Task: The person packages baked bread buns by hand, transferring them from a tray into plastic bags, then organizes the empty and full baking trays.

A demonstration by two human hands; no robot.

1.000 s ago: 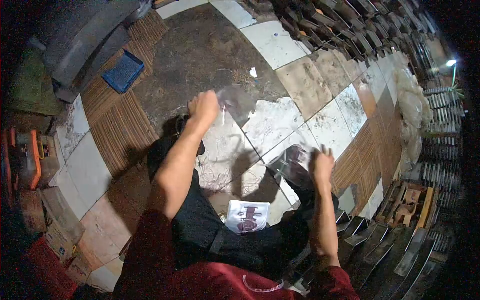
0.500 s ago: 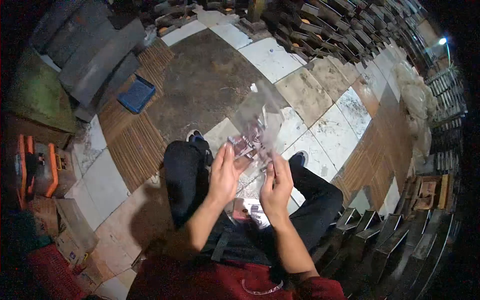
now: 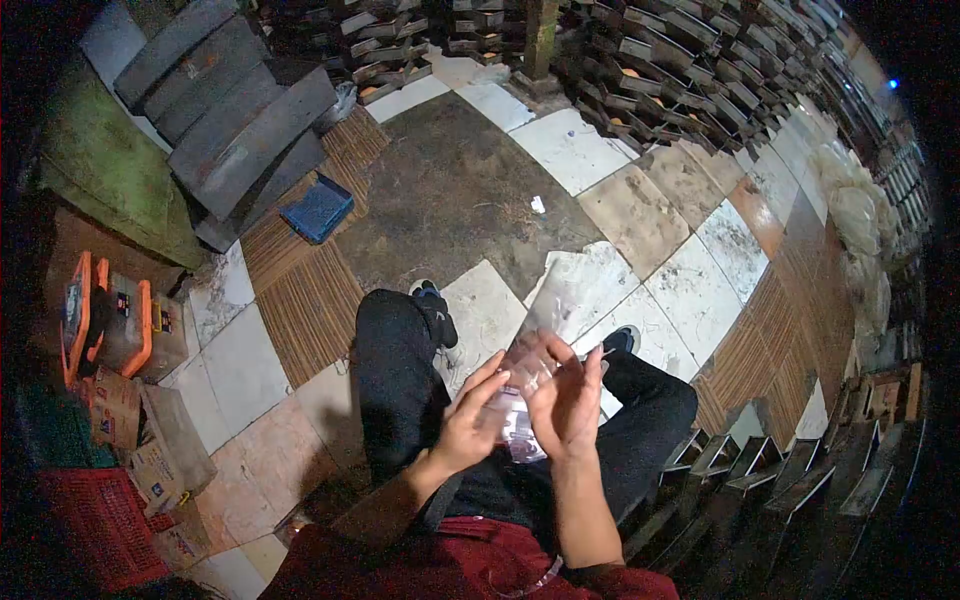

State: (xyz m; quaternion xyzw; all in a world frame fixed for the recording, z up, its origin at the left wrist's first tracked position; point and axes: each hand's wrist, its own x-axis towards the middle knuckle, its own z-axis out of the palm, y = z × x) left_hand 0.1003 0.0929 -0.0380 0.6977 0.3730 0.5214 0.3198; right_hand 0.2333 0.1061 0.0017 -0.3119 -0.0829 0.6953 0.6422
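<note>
A clear plastic bag (image 3: 555, 300) is between my hands, above my lap, its upper end sticking up and away from me. My left hand (image 3: 474, 415) holds the bag's near left side between thumb and fingers. On the right side, my right hand (image 3: 568, 400) has its fingers spread and raised against the plastic, palm turned inward. Whether it grips the bag is unclear. Behind the hands, on my lap, lies a shiny printed packet (image 3: 520, 428), partly hidden by them.
A blue tray (image 3: 318, 208) lies on the floor at the left, near stacked grey panels (image 3: 240, 130). Orange-handled boxes (image 3: 130, 318), cartons (image 3: 155, 470) and a red crate (image 3: 100, 525) stand at the left edge. Metal pieces (image 3: 760, 460) are at the lower right.
My hands and the bag have moved lower, nearer my lap. The right hand's fingers have spread. The view has shifted, so the floor and surroundings appear further right.
</note>
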